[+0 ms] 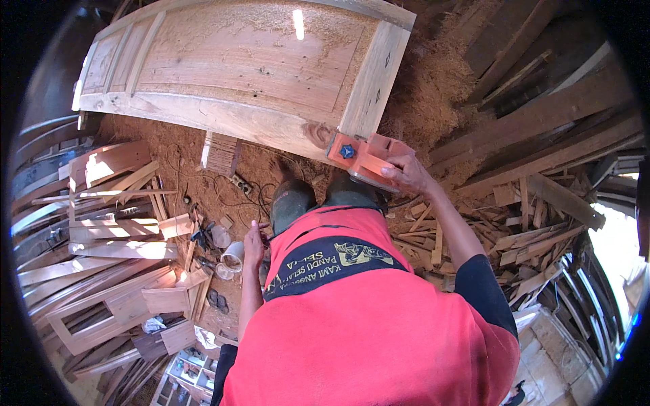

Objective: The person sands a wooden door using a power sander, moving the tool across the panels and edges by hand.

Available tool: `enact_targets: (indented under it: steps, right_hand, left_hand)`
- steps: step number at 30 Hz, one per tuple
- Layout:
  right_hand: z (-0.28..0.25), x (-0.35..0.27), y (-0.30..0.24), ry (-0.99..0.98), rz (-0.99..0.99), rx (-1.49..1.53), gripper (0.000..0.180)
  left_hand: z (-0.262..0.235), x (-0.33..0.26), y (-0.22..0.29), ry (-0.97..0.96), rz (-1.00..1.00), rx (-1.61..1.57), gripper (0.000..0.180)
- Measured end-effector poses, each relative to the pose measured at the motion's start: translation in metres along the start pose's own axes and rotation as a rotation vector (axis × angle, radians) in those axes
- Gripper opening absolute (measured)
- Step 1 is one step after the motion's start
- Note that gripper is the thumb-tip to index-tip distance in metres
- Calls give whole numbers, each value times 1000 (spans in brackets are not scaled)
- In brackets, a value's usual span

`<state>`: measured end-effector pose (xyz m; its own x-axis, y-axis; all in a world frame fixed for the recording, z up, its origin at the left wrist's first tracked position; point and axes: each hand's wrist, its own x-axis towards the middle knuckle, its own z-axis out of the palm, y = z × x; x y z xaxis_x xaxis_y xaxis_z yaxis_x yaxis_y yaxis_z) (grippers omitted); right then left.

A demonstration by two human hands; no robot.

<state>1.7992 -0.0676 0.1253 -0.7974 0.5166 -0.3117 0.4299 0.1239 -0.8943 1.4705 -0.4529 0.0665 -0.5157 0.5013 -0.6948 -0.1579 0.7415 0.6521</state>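
My right hand point(409, 172) is wrapped round the rear handle of an orange electric planer point(369, 161) with a blue front knob. The planer rests on the near right corner of a wooden panel door point(237, 71), where the end rail meets the long edge. Sawdust and shavings lie over the door's recessed panel. Down by my left hip hangs my left hand point(253, 240), apart from the door, its fingers loosely spread and nothing visible in them. The planer's sole is hidden from this view.
Sawdust covers the floor point(162, 135) around the door. Boards and frames point(108, 237) are stacked at the left, with a white tub point(233, 257) and a cable nearby. Long planks point(542, 149) and offcuts point(426, 237) pile up at the right.
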Motion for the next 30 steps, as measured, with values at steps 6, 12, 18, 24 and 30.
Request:
enact_targets:
  steps: [6,12,18,24,30]
  right_hand:
    - [17,31,-14,-84,112,1,61]
    - [37,78,-46,-120,122,-19,67]
    - [68,131,-46,-32,-39,-64,59]
    - [98,191,-76,-11,-103,-178,61]
    - [122,246,-125,-35,49,-290,72]
  left_hand:
    - [-10,-5,-2,53,4,35,69]
    - [-30,-3,-20,158,-43,6,67]
    - [-57,3,-28,176,-136,-82,65]
    - [-98,12,-46,220,-153,-59,66]
    - [-131,19,-33,194,-204,-15,65]
